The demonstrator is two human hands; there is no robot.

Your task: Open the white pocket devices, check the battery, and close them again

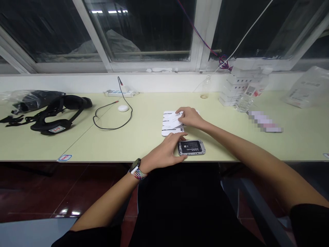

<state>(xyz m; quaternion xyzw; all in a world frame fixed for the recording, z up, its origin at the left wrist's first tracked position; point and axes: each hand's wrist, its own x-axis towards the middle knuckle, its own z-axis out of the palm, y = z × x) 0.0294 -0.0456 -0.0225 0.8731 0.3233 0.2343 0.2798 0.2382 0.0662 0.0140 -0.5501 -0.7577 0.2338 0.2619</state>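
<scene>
The left hand (164,151) lies half-curled on the table (144,137), fingertips touching the left edge of a grey battery pack (191,148) marked 3000. At 12 o'clock from it, the right hand (190,117) pinches a small white slip (174,119) over white cards (169,125).

My left hand (164,151) covers the left end of the battery pack (191,148); most print on its label is too small to read. My right hand (189,117) hides part of the white cards (170,124). A blurred patch (264,122) conceals something on the table (144,137). The plastic bag (308,87) is cut off by the right edge.
</scene>
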